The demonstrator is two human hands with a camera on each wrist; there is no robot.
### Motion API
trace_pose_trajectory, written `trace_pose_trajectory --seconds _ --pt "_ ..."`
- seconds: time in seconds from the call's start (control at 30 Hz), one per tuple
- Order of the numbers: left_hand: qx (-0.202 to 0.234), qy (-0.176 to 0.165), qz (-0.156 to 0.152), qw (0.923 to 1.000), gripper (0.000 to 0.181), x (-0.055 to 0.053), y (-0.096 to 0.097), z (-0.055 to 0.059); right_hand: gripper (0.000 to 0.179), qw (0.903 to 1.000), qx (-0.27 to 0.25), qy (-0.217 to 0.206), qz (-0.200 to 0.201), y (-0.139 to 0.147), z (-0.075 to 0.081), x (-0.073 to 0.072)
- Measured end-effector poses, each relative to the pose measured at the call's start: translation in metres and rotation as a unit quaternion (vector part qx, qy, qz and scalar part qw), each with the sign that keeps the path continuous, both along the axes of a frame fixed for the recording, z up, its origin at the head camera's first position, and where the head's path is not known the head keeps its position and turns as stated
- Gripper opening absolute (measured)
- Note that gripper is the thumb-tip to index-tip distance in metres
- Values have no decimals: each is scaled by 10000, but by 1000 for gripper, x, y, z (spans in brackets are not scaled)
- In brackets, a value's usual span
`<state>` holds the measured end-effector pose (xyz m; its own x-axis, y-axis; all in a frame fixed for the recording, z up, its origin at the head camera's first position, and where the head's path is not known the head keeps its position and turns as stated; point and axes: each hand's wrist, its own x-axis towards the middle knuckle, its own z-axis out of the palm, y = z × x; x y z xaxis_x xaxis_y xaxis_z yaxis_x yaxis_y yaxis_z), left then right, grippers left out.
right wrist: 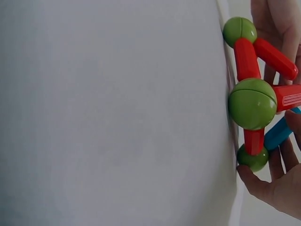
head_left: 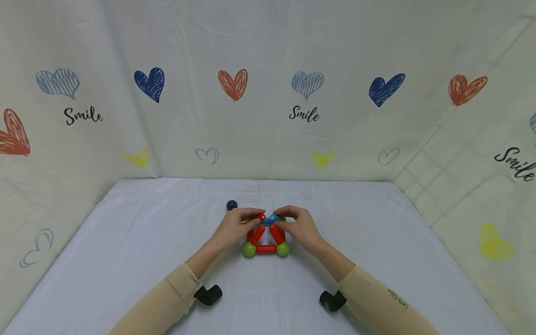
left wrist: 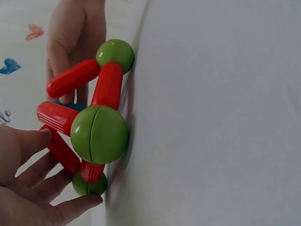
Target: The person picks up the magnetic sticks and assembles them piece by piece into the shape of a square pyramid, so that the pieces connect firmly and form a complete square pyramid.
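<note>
A frame of magnetic rods and balls lies on the white cloth between my hands. Its front edge is a red rod [head_left: 266, 249] joining a green ball [head_left: 249, 250] on the left to another green ball [head_left: 283, 250] on the right. From these corners two red rods lean up and inward. At the far left corner my left hand [head_left: 235, 228] pinches a slanted red rod [left wrist: 63, 151], fingers about the green ball [left wrist: 89, 182] below it. My right hand [head_left: 302, 228] pinches a slanted blue rod [right wrist: 278, 133] at the far right green ball [right wrist: 253, 157].
A dark blue ball [head_left: 231, 204] stands on the cloth just beyond the left hand. Black wrist devices [head_left: 209, 295] show by both sleeves. Behind the table hangs a pale curtain [head_left: 264, 130] printed with hearts.
</note>
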<state>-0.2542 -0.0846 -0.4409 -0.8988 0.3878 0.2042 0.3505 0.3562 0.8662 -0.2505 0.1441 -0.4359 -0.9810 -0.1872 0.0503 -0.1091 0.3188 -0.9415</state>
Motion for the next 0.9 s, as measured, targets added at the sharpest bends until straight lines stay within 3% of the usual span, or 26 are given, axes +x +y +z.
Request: trace_pose_trajectory --seconds 0.23,0.43,0.53,0.7,0.9 --pt "106 -85 207 9997 29 0 -4 -1 30 10000 35 20 -25 5 2 3" --pt "54 113 919 9957 21 -3 -16 -1 34 9993 208 -34 -295 13 3 7" --pt "-30 181 1265 9918 19 -7 -25 -2 35 9988 270 -128 -393 16 4 8" --pt "-139 -68 1696 9854 25 -15 -38 -3 42 9968 361 -580 -419 18 5 10" --pt "-564 -257 1780 9821 40 -30 -46 -8 50 9946 403 -942 -153 19 3 12"
